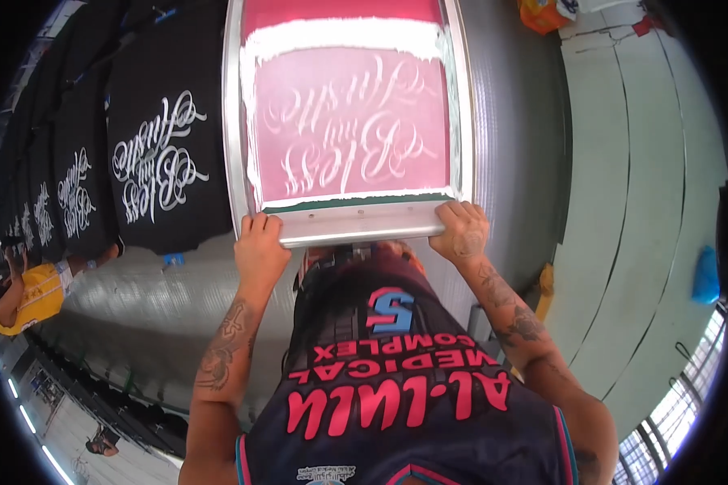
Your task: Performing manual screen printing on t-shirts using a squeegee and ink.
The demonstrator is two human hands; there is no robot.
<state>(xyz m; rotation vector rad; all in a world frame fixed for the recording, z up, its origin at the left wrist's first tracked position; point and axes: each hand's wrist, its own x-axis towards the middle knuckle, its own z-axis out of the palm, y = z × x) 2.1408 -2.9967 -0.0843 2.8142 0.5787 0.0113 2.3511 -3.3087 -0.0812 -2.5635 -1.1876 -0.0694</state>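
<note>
In front of me is a screen-printing frame [234, 105] with silver metal rails and a pink-red mesh bearing pale script lettering. Thick white ink [344, 38] lies in a band across its far part, with more along the sides and near edge. My left hand [260, 246] is closed around the near left corner, fingers curled over the metal bar. At the near right corner my right hand [461, 232] grips the same bar. A narrow dark green strip runs along the bar's inner side. Whatever lies under the frame is hidden.
On the left, black shirts [158, 121] with white script prints lie in a row on a long grey table [178, 303]. A person in yellow [39, 295] is at the far left. Pale floor [607, 162] stretches to the right, with a blue object [705, 275] farther out.
</note>
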